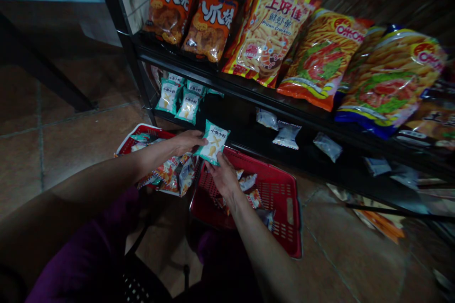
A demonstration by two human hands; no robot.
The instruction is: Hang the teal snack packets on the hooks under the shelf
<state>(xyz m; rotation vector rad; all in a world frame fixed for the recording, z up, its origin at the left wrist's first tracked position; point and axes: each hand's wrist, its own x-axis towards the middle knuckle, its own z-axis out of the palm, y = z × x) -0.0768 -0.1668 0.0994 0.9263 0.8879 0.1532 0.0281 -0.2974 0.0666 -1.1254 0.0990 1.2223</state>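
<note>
1 puffy teal-edged packet [214, 141], white-fronted with dark lettering and yellow shapes, sits between your left hand [190, 140] and right hand [223, 174], both pinching its edges; a red basket [282, 182] lies beneath your right.

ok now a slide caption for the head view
Left hand and right hand hold a small teal-and-white packet before a black shelf, near a perforated red plastic basket.

On the upper shelf [209, 71]: a prawn-cracker bag [270, 33], orange bags [209, 23] to its left, shrimp-pictured bags [387, 87] to its right. On the lower shelf [236, 120]: green packets [189, 105] below and left of that bag, pale packets [287, 135] below it and onward right. On the tiled floor [71, 147], farther below it: red baskets [296, 227].
</note>
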